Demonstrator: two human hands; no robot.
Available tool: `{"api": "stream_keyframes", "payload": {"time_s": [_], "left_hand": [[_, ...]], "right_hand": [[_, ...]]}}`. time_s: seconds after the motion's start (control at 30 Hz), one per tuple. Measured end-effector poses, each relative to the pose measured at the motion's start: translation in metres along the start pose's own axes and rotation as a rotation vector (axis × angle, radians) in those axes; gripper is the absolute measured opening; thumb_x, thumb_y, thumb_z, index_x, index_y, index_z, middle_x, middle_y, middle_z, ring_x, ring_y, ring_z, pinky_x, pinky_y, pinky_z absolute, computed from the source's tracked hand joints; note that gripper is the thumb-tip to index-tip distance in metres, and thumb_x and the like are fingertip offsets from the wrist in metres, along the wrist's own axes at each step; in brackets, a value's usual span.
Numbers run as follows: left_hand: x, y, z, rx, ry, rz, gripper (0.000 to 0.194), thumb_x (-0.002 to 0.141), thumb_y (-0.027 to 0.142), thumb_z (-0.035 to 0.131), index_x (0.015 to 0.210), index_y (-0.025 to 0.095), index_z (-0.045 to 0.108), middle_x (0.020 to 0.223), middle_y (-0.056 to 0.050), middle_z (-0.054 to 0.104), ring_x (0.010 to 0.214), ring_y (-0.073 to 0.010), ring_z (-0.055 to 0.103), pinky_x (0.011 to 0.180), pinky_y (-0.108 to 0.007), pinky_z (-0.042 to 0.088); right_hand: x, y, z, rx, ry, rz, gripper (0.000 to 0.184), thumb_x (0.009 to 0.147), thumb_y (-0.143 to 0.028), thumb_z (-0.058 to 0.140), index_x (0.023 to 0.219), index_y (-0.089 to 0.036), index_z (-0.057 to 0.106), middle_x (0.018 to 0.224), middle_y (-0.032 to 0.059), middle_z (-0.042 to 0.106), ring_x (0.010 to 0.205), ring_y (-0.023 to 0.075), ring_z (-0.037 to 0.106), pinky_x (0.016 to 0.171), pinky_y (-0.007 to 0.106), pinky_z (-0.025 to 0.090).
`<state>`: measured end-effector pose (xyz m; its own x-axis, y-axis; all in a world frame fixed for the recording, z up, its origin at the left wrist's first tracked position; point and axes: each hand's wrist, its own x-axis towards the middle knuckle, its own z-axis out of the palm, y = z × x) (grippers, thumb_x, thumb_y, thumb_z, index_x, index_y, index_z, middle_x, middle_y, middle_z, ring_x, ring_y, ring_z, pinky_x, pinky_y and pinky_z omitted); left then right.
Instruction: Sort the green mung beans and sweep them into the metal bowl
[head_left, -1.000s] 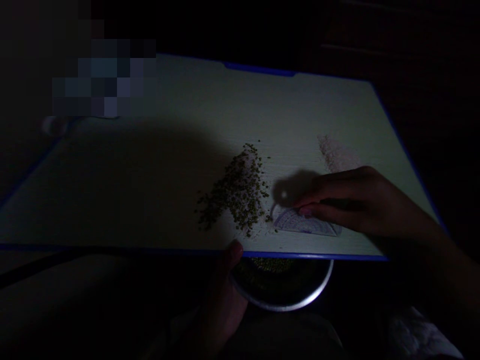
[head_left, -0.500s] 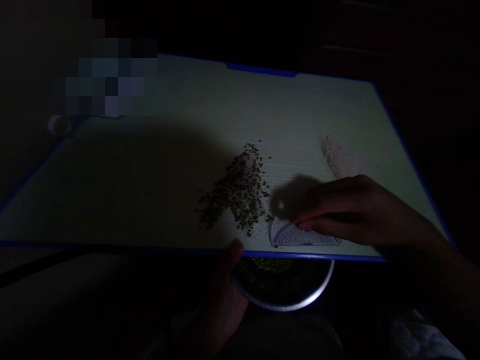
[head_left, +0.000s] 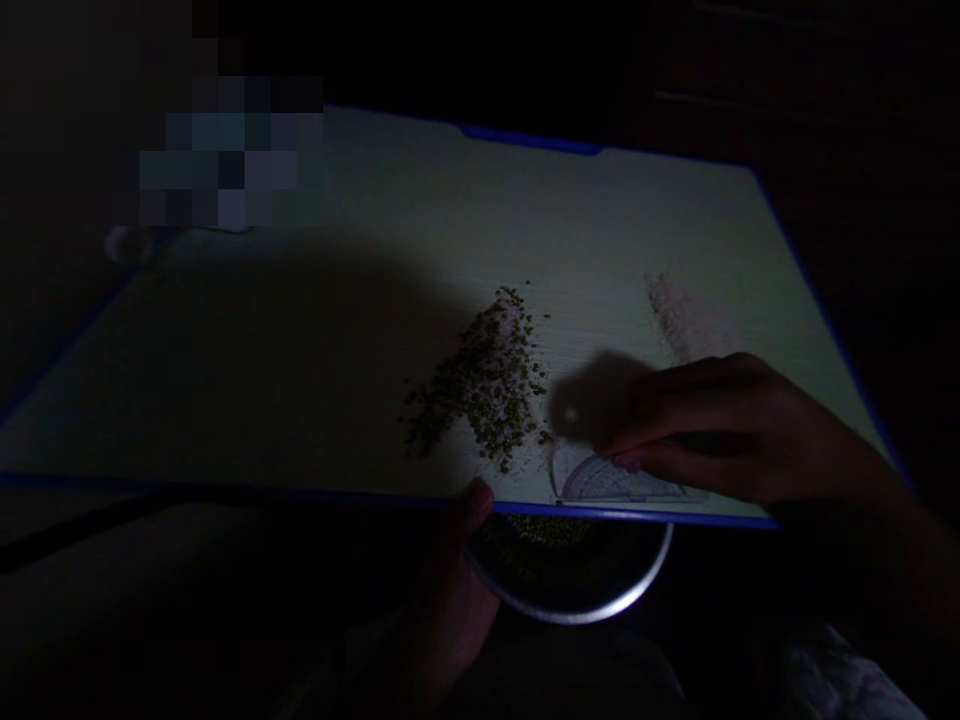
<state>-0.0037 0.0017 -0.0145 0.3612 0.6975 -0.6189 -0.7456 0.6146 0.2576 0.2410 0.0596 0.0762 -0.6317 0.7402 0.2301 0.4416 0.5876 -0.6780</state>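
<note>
A pale table with a blue rim fills the dim view. A heap of small green beans mixed with white grains lies near its front edge. My right hand presses a clear plastic protractor flat on the table just right of the heap, fingers closed on it. My left hand holds a round metal bowl under the table's front edge; green beans lie in the bowl.
A streak of pale pinkish grains lies on the table behind my right hand. A small pale object sits at the table's far left edge. Everything around the table is dark.
My right hand has slid the protractor toward the front edge of the table, above the bowl. The left hand and bowl have stayed put.
</note>
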Motion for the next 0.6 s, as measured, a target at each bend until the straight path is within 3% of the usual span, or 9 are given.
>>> {"api": "stream_keyframes", "payload": {"time_s": [0.17, 0.43, 0.6], "left_hand": [[-0.0004, 0.0, 0.0019, 0.009, 0.065, 0.023, 0.03, 0.085, 0.03, 0.082, 0.114, 0.026, 0.083, 0.108, -0.001, 0.088, 0.134, -0.0325, 0.067, 0.124, -0.046, 0.04], [0.0001, 0.0004, 0.0008, 0.021, 0.015, 0.029, 0.015, 0.083, 0.034, 0.085, 0.096, 0.026, 0.086, 0.108, -0.002, 0.088, 0.137, -0.0328, 0.065, 0.124, -0.047, 0.04], [-0.0001, 0.0008, 0.0002, 0.054, 0.064, 0.026, 0.022, 0.078, 0.035, 0.088, 0.096, 0.023, 0.086, 0.098, -0.003, 0.088, 0.131, -0.0337, 0.069, 0.123, -0.046, 0.041]], "right_hand": [[0.0008, 0.0009, 0.0014, -0.012, -0.016, -0.022, 0.011, 0.1, -0.021, 0.07, 0.105, -0.018, 0.079, 0.091, 0.0036, 0.084, 0.079, 0.0106, 0.079, 0.073, 0.019, 0.059], [0.0019, 0.0, 0.0026, 0.024, -0.031, -0.033, 0.012, 0.099, -0.018, 0.07, 0.106, -0.019, 0.079, 0.091, 0.0028, 0.084, 0.079, 0.0103, 0.079, 0.072, 0.018, 0.058], [0.0017, 0.0, 0.008, -0.018, -0.001, -0.026, 0.012, 0.101, -0.021, 0.069, 0.107, -0.019, 0.078, 0.094, 0.003, 0.084, 0.081, 0.0105, 0.079, 0.076, 0.018, 0.059]]}}
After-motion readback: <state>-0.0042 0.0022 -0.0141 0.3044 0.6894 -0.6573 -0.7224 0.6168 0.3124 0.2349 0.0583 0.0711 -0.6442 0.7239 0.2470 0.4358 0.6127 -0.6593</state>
